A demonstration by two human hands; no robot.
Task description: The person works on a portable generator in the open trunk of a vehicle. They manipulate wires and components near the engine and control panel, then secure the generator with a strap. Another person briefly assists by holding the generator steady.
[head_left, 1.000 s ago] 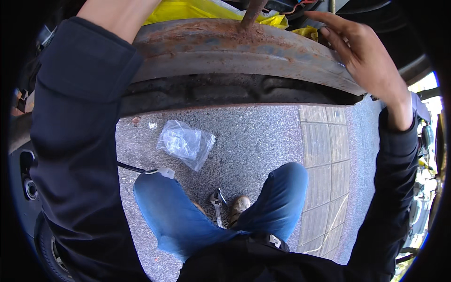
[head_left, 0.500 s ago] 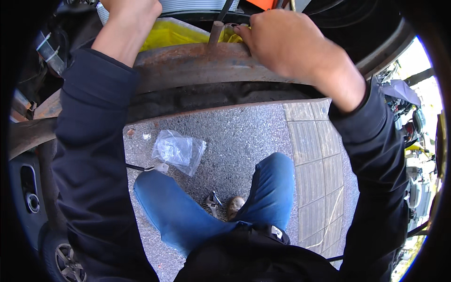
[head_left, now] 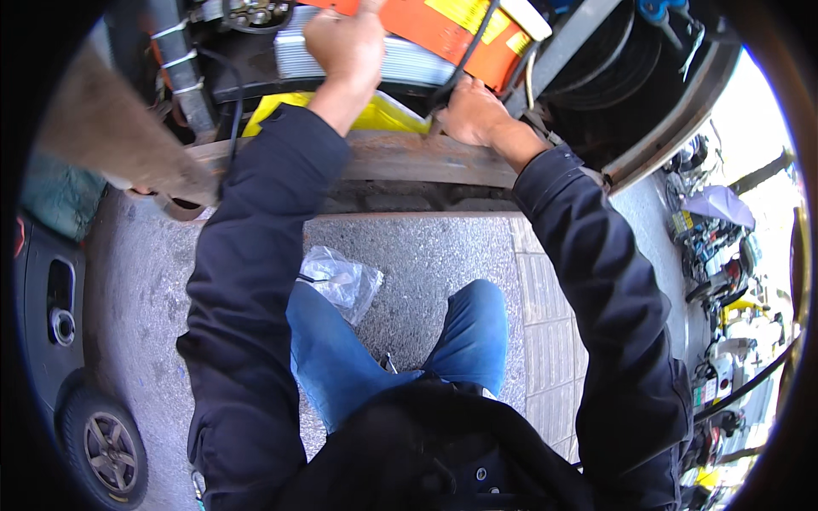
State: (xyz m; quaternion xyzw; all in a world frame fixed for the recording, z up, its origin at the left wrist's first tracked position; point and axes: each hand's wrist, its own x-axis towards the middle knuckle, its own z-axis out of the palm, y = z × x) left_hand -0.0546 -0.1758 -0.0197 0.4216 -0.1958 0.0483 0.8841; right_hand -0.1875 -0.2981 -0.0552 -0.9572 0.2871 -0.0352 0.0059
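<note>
My left hand [head_left: 348, 49] is over a white ribbed block [head_left: 294, 53] and an orange panel [head_left: 409, 19] with yellow labels. Its fingers are curled, and what they hold, if anything, is hidden. Lower and to the right, my right hand [head_left: 477, 113] is closed beside the panel's lower corner, next to a black cable [head_left: 474, 49]. Its grip is hidden too. Below both hands runs a rusty metal rim [head_left: 392, 153], with yellow plastic sheeting [head_left: 277, 109] tucked behind it.
A grey metal bar [head_left: 575, 47] slants past the panel, near blue-handled pliers [head_left: 660, 15]. At upper left stands a strut with white ties [head_left: 176, 68]. A clear plastic bag [head_left: 354, 285] lies on the pavement by my knee. A parked vehicle [head_left: 43, 315] is at left, motorbikes [head_left: 724, 289] at right.
The view has shifted, showing more of the orange panel and white block. My left hand has moved right and now shows over the block. My right hand appears lower, beside the panel's corner.
</note>
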